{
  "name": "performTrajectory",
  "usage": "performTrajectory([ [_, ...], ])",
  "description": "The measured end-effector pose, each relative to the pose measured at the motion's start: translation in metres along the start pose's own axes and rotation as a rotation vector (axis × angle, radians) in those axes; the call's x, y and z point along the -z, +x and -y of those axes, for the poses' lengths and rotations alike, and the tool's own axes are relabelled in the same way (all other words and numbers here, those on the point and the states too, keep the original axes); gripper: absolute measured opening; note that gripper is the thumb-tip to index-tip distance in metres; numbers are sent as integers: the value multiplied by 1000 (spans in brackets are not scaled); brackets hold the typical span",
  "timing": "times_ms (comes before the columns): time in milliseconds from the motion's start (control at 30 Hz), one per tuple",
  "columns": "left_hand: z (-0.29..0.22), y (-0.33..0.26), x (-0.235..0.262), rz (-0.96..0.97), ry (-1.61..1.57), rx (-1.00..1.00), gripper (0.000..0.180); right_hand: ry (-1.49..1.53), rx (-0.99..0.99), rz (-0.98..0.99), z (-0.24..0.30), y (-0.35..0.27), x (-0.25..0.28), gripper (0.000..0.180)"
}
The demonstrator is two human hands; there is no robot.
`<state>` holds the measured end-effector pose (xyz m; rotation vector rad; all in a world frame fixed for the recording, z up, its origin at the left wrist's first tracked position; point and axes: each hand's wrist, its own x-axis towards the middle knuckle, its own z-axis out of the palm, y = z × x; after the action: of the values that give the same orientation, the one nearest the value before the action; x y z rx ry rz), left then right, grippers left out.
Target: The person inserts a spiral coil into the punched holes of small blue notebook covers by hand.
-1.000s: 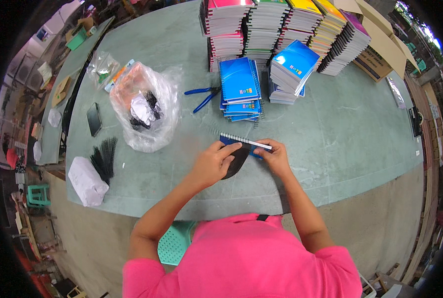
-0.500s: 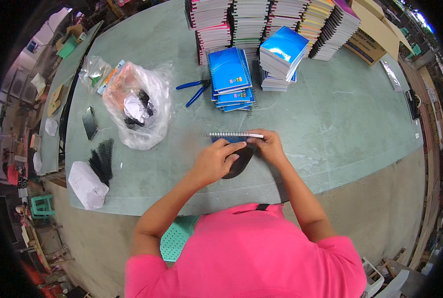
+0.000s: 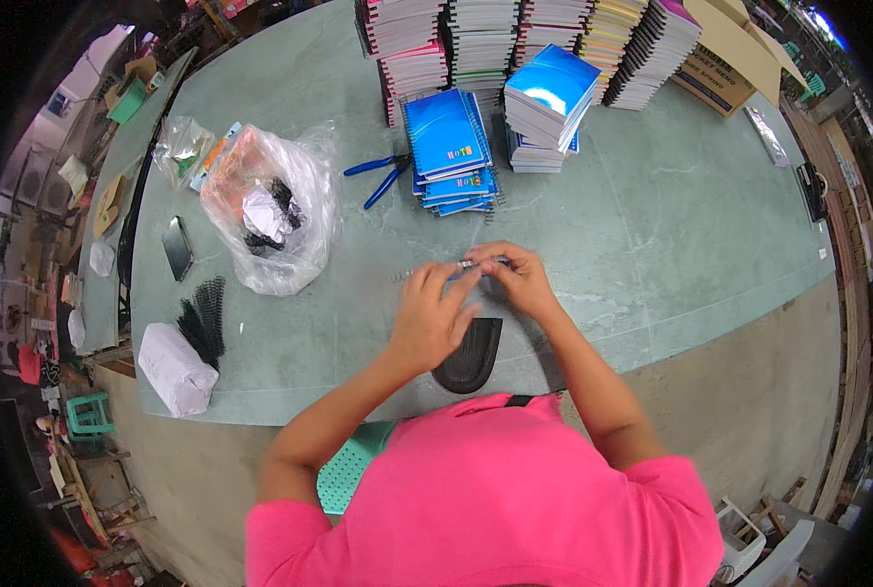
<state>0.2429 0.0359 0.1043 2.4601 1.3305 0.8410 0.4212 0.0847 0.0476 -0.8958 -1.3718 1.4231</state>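
Observation:
A small spiral notebook [image 3: 463, 271] is held up on its edge between my hands, spine upward, and mostly hidden by my fingers. My right hand [image 3: 516, 281] pinches its right end. My left hand [image 3: 430, 311] has its fingers bent over the spine at the left part. Past the left fingers sticks out a thin dark wire coil [image 3: 400, 277], slightly blurred. Below the hands a black rounded pad [image 3: 471, 358] lies on the table near its front edge. Beyond the hands is a pile of blue notebooks [image 3: 446, 137], with blue-handled pliers [image 3: 378, 176] beside it.
A clear plastic bag [image 3: 294, 235] with dark coils and paper inside stands to the left. Black coils [image 3: 201, 318], a white wrapped bundle [image 3: 177, 370] and a phone [image 3: 177, 248] lie farther left. At the back are tall notebook stacks [image 3: 475, 49] and a cardboard box [image 3: 720, 73].
The notebook has turned and is now largely covered by my fingers. My left hand has shifted slightly across its spine. More of the black pad shows beneath.

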Motion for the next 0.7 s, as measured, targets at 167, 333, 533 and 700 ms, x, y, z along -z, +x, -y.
performTrajectory([
  [167, 30, 20, -12, 95, 228, -21, 39, 175, -59, -18, 7, -7, -4, 15],
  [333, 11, 32, -5, 22, 144, 7, 31, 5, 50, -121, -12, -13, 1, 15],
  [533, 19, 32, -13, 53, 201, -92, 23, -80, -48, -127, -5, -19, 3, 17],
  [700, 16, 41, -9, 107, 159, -94, 18, -226, 27, -209, -3, -19, 1, 14],
])
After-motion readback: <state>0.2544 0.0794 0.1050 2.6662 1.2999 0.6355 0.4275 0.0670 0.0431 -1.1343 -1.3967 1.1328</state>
